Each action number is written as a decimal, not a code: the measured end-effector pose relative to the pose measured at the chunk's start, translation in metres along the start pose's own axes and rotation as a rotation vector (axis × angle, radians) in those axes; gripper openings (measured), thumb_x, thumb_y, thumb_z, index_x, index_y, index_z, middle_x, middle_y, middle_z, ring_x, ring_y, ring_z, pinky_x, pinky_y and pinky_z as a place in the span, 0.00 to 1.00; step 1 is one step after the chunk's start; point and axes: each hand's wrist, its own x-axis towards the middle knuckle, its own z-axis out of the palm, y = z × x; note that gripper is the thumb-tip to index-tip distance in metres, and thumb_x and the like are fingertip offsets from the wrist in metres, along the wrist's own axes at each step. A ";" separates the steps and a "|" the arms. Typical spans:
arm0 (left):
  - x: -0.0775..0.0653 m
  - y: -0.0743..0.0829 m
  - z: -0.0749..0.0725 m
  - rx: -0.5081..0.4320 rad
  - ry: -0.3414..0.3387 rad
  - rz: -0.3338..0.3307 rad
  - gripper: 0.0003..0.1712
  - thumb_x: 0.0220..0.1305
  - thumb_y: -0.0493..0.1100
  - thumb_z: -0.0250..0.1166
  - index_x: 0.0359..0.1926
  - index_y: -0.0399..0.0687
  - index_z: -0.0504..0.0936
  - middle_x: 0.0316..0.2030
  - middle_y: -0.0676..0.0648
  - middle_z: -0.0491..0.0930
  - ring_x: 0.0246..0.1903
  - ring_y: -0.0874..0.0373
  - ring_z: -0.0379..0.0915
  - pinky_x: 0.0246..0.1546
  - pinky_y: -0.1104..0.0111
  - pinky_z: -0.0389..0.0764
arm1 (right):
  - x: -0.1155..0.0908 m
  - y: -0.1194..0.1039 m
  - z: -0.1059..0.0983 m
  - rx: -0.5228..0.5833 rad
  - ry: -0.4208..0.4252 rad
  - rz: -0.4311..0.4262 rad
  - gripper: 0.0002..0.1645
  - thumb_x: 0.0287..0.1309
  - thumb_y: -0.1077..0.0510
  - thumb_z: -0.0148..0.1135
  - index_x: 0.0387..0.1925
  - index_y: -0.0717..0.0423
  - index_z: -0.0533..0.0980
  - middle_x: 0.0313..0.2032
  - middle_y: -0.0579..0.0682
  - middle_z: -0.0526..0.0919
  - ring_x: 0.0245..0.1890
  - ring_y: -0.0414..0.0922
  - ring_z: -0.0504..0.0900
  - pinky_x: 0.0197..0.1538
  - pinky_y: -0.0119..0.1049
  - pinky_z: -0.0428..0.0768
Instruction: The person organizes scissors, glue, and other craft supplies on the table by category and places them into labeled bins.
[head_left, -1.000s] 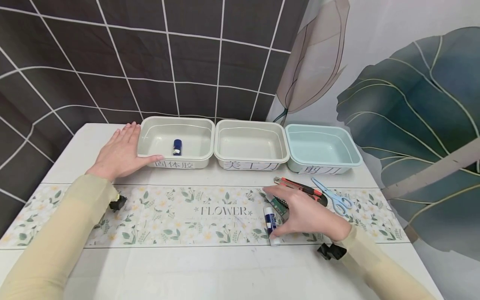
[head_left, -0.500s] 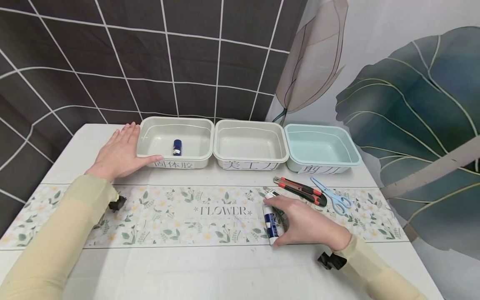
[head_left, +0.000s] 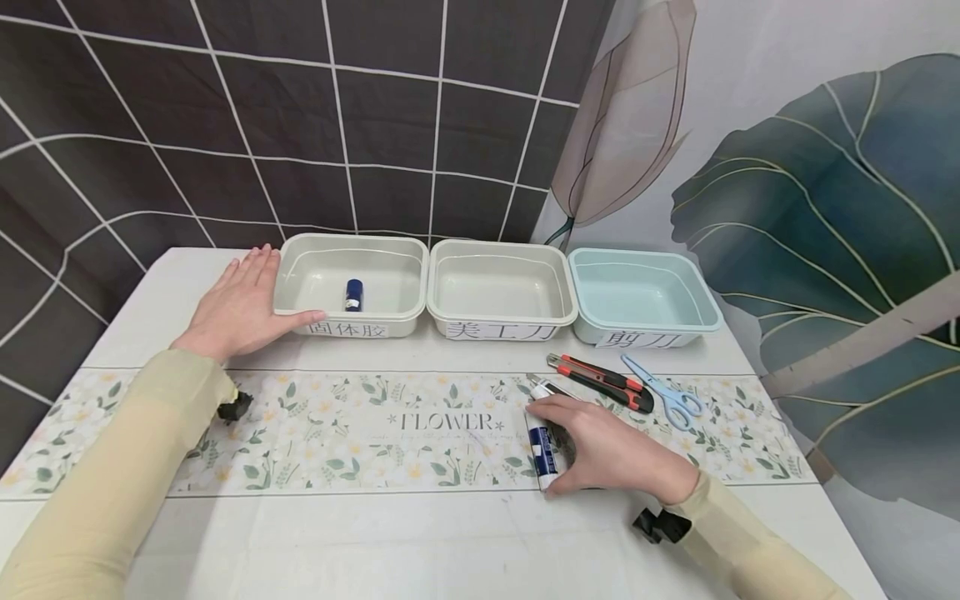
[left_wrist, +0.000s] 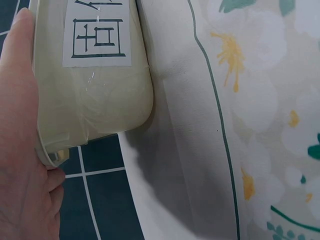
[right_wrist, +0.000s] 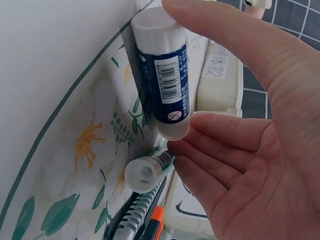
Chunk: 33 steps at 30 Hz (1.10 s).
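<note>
Glue stick (head_left: 542, 454) is pinched end to end between the right hand's (head_left: 611, 450) thumb and fingertips, low over the table (head_left: 337, 542) or on it, can't tell. Second stick (right_wrist: 142, 174), box cutters (head_left: 607, 388) and scissors (head_left: 667, 396) still left out there. Left hand (head_left: 243, 312): fingers straight, braced along the first bin (head_left: 405, 327), one navy stick (head_left: 354, 295) already inside.
</note>
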 end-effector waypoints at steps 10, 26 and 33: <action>-0.001 0.000 0.002 -0.005 0.005 -0.003 0.72 0.60 0.80 0.56 0.77 0.23 0.40 0.76 0.25 0.40 0.77 0.34 0.34 0.76 0.48 0.34 | 0.000 0.000 -0.001 -0.007 -0.007 0.008 0.60 0.33 0.43 0.87 0.68 0.60 0.72 0.65 0.55 0.75 0.64 0.52 0.74 0.65 0.50 0.75; -0.001 0.000 0.001 -0.001 0.010 -0.002 0.72 0.61 0.80 0.55 0.77 0.24 0.40 0.76 0.25 0.41 0.77 0.34 0.35 0.76 0.48 0.34 | 0.007 0.002 -0.008 0.026 0.070 0.005 0.59 0.34 0.45 0.86 0.69 0.60 0.71 0.67 0.56 0.73 0.67 0.51 0.71 0.65 0.49 0.75; -0.001 -0.001 0.001 0.003 0.010 -0.003 0.73 0.61 0.80 0.55 0.77 0.24 0.38 0.76 0.25 0.42 0.77 0.34 0.35 0.76 0.48 0.34 | 0.014 0.004 -0.013 0.023 0.103 -0.013 0.60 0.35 0.44 0.86 0.70 0.60 0.71 0.68 0.55 0.73 0.71 0.57 0.66 0.69 0.54 0.69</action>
